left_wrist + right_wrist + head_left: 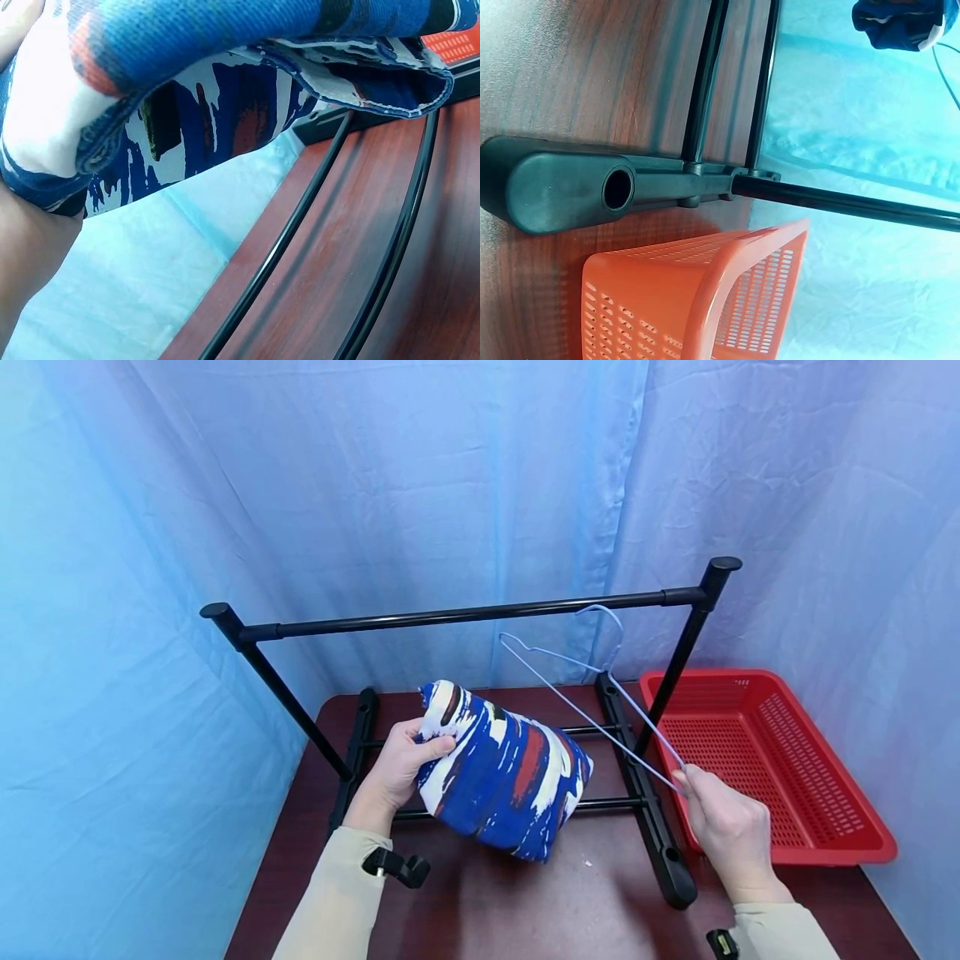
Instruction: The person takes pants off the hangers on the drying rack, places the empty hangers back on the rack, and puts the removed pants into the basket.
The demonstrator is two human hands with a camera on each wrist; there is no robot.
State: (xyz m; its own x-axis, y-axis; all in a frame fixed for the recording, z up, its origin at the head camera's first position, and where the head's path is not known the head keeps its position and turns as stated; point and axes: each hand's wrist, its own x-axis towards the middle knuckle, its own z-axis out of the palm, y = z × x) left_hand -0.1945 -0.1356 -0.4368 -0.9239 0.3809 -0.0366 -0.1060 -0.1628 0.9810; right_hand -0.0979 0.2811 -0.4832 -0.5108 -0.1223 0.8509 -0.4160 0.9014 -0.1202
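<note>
My left hand (pixel 395 767) pinches the left end of a folded cloth (pixel 506 777) patterned in blue, white and red, thumb on top. The cloth (pixel 225 45) fills the upper part of the left wrist view, its folded layers showing at the edge. My right hand (pixel 726 822) grips one corner of a light blue wire hanger (pixel 572 703), whose hook points up near the rack's top bar. The hanger is held to the right of the cloth. In the right wrist view, a piece of the cloth (pixel 901 22) shows at the top; the right hand is out of that view.
A black rack (pixel 450 617) stands on the dark red table (pixel 585 893), its top bar beyond both hands. Right of it sits a red perforated basket (pixel 840 793), which also shows low in the right wrist view (pixel 645 300). Light blue curtains (pixel 420 485) hang behind and at the sides.
</note>
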